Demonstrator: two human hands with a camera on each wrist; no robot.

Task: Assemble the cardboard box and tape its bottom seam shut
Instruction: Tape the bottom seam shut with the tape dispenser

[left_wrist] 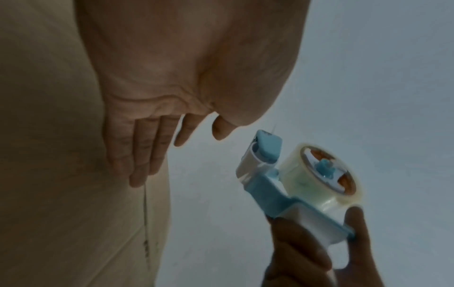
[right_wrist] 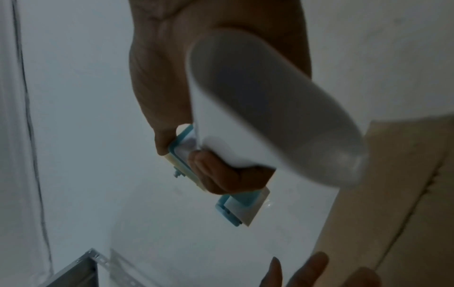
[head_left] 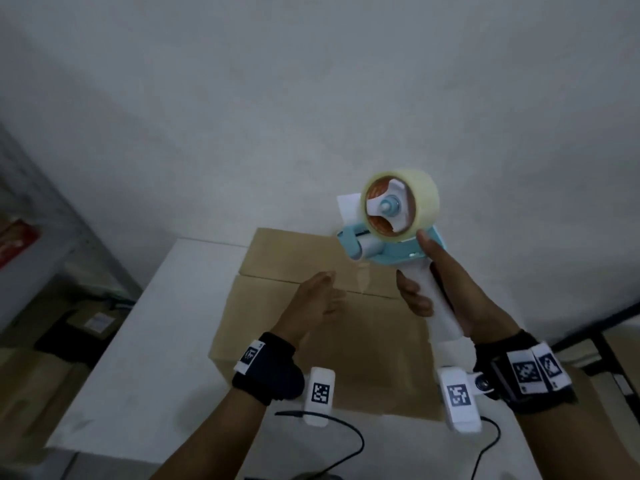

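A brown cardboard box stands on the white table with its closed flaps facing up and a seam across the top. My left hand hovers over the seam, fingers straight, holding nothing; in the left wrist view its fingers point along the seam. My right hand grips the white handle of a blue and white tape dispenser with a clear tape roll, raised above the box's far right corner. A strip of clear tape hangs from its head.
A grey metal shelf with boxes stands at the left. A white wall rises behind the table. Black cables run over the table's near edge. A dark frame is at the right.
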